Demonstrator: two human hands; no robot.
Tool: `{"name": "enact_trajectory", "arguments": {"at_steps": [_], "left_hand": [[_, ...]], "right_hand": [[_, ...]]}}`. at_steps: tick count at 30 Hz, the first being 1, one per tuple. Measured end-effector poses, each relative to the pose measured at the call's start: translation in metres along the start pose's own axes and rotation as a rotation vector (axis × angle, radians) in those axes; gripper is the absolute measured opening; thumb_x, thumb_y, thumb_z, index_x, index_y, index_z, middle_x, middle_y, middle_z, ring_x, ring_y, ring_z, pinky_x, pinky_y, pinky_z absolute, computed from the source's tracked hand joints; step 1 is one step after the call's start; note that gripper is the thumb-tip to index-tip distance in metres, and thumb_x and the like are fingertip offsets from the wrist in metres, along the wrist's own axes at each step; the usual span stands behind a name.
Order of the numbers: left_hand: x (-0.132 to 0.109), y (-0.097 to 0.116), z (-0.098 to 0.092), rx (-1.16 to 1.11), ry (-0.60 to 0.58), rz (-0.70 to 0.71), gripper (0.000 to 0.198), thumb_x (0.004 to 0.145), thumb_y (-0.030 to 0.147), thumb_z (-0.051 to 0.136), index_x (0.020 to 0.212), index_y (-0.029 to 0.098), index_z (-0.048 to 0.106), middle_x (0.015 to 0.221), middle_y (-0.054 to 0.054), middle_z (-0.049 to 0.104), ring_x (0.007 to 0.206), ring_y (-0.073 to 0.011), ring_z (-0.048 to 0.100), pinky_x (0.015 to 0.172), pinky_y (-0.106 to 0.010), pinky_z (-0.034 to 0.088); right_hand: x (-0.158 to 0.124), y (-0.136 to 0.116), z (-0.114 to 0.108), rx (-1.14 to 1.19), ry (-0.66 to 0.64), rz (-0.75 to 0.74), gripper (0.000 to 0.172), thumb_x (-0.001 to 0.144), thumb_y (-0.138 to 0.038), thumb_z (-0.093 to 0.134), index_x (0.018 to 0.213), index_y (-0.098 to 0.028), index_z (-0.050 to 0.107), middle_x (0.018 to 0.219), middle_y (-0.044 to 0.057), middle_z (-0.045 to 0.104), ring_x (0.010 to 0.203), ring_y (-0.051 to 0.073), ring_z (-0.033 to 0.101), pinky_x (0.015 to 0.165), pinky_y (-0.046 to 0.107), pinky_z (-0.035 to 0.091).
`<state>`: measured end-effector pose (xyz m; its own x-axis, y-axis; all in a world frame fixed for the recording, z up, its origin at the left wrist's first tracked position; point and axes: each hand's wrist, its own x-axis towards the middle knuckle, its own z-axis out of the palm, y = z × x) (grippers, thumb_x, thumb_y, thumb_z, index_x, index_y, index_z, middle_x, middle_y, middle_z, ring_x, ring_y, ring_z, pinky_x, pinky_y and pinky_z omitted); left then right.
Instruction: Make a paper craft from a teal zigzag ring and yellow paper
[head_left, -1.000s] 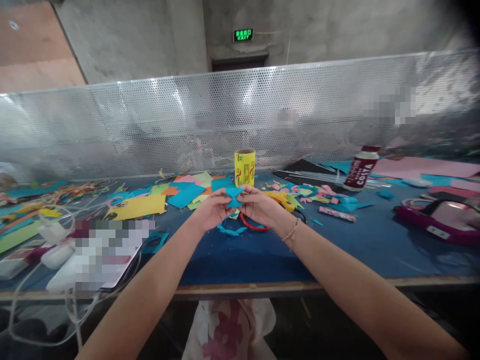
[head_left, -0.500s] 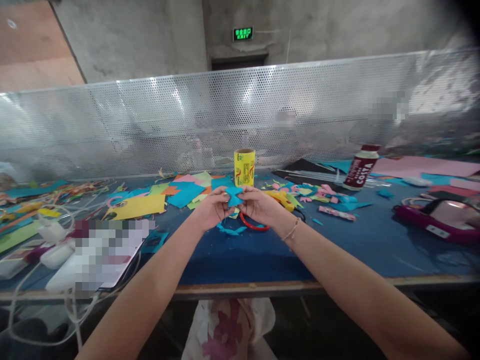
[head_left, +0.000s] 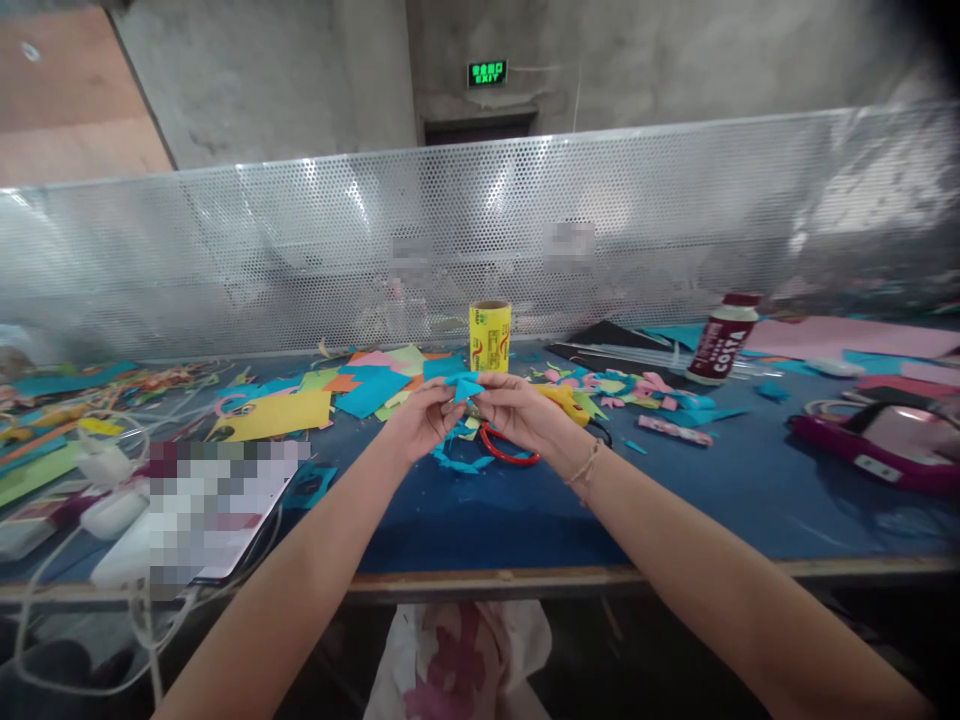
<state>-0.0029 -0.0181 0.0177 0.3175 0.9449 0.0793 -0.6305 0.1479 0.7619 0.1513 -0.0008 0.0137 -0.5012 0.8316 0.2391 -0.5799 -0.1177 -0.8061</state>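
My left hand (head_left: 421,420) and my right hand (head_left: 517,412) meet above the blue table (head_left: 675,490), both pinching a small piece of blue paper (head_left: 465,388) between their fingertips. The piece looks folded into a narrow, pointed shape. A thin bracelet sits on my right wrist. Under my hands lie red-handled scissors (head_left: 508,455) and blue paper offcuts (head_left: 459,462).
A yellow roll (head_left: 490,337) stands behind my hands. Coloured paper sheets (head_left: 285,412) and scraps (head_left: 637,390) litter the table. A Costa bottle (head_left: 721,338) stands to the right, a pink device (head_left: 877,445) beyond it. White cables and chargers (head_left: 105,480) lie left. A perforated metal screen (head_left: 300,250) backs the table.
The blue paper between my fingers has got smaller and narrower as my hands worked it. My hands stayed in about the same place.
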Motion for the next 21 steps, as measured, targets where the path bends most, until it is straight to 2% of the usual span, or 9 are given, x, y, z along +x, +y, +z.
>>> {"name": "enact_trajectory", "arguments": {"at_steps": [4, 8, 12, 16, 21], "left_hand": [[-0.002, -0.002, 0.002, 0.000, 0.014, -0.014, 0.014, 0.068, 0.002, 0.057, 0.078, 0.012, 0.056, 0.064, 0.000, 0.060, 0.055, -0.0063, 0.058, 0.058, -0.017, 0.051], [-0.002, -0.007, 0.005, -0.003, 0.036, -0.035, 0.013, 0.066, 0.001, 0.060, 0.070, 0.012, 0.054, 0.057, 0.001, 0.058, 0.053, -0.0071, 0.058, 0.054, -0.016, 0.050], [-0.002, -0.008, 0.006, 0.008, -0.010, -0.052, 0.013, 0.066, 0.000, 0.058, 0.070, 0.012, 0.054, 0.056, 0.000, 0.058, 0.052, -0.0071, 0.058, 0.053, -0.015, 0.049], [-0.004, -0.006, 0.007, 0.034, -0.055, -0.052, 0.018, 0.066, 0.000, 0.056, 0.078, 0.013, 0.054, 0.059, 0.000, 0.060, 0.053, -0.0078, 0.059, 0.055, -0.016, 0.049], [-0.007, -0.002, 0.009, 0.042, -0.009, -0.076, 0.016, 0.066, 0.003, 0.051, 0.077, 0.014, 0.053, 0.059, 0.000, 0.059, 0.053, -0.0095, 0.059, 0.055, -0.019, 0.050]], "right_hand": [[0.001, 0.005, 0.003, -0.050, 0.005, -0.082, 0.022, 0.056, -0.008, 0.072, 0.073, -0.018, 0.064, 0.064, -0.004, 0.063, 0.062, 0.007, 0.059, 0.065, 0.019, 0.048], [0.002, 0.009, 0.004, -0.113, 0.021, -0.153, 0.016, 0.056, -0.018, 0.075, 0.066, -0.018, 0.063, 0.060, -0.004, 0.060, 0.059, 0.008, 0.057, 0.064, 0.023, 0.048], [0.002, 0.009, 0.004, -0.145, 0.039, -0.178, 0.016, 0.055, -0.020, 0.075, 0.064, -0.018, 0.062, 0.059, -0.003, 0.059, 0.055, 0.008, 0.054, 0.059, 0.023, 0.046], [0.000, 0.005, 0.006, -0.175, 0.016, -0.159, 0.017, 0.057, -0.019, 0.074, 0.070, -0.019, 0.063, 0.063, -0.002, 0.061, 0.058, 0.009, 0.055, 0.059, 0.025, 0.046], [-0.005, -0.002, 0.008, -0.189, 0.001, -0.169, 0.025, 0.061, -0.015, 0.068, 0.085, -0.022, 0.063, 0.073, -0.002, 0.062, 0.062, 0.009, 0.056, 0.062, 0.024, 0.047]]}}
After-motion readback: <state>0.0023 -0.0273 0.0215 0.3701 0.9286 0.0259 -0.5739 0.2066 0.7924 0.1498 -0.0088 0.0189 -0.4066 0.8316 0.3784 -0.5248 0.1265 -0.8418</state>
